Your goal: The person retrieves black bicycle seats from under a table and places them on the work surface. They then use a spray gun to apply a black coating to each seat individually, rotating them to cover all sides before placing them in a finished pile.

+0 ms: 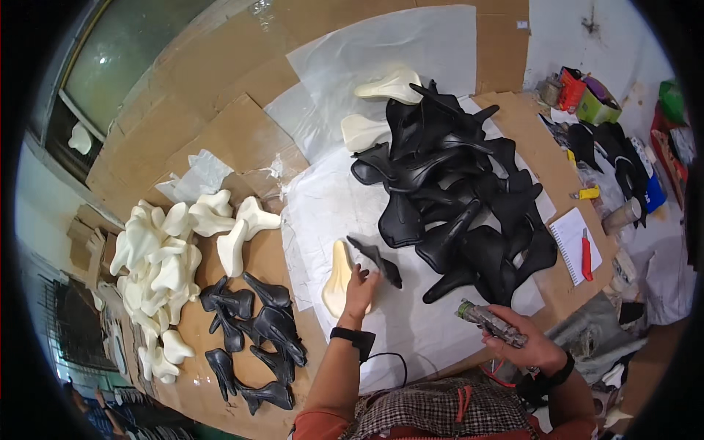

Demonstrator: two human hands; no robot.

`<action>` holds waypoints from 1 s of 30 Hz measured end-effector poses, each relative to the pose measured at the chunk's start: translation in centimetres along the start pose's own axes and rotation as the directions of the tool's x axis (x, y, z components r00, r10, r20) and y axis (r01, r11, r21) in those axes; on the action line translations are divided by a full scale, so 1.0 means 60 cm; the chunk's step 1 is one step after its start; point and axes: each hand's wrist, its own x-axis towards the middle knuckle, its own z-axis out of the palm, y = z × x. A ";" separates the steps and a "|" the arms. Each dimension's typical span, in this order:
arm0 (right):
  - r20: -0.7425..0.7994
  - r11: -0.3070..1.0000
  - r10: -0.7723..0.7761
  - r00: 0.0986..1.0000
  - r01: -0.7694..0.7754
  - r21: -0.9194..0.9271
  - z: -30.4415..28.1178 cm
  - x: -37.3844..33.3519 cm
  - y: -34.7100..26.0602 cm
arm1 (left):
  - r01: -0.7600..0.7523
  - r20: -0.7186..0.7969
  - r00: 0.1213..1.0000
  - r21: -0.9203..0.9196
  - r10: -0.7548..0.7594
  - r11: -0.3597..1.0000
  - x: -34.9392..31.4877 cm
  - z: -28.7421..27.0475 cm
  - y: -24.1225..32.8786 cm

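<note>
My left hand point(358, 292) pinches a black saddle cover point(377, 258), seen nearly edge-on, just above the white sheet. Right beside it lies a cream foam saddle pad point(338, 273), its narrow end pointing away from me; my hand hides part of its right side. In my right hand point(534, 347), fingers wrapped round it, is a grimy, crusted cylindrical tool point(500, 327) with a green end pointing up and left. A large heap of black saddle covers point(458, 198) lies beyond and to the right of my left hand.
Cream foam pads point(158, 257) are piled at the left, with several black saddle pieces point(257, 323) nearer me. Two more cream pads point(389, 86) touch the heap's far side. At the right are a notebook point(570, 238), a red-handled cutter point(586, 257) and a yellow one point(587, 193).
</note>
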 end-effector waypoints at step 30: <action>-0.051 0.996 -0.083 0.995 0.084 0.017 -0.033 -0.048 -0.038 | 0.201 0.133 0.944 -0.958 -0.302 0.204 0.059 0.125 -0.054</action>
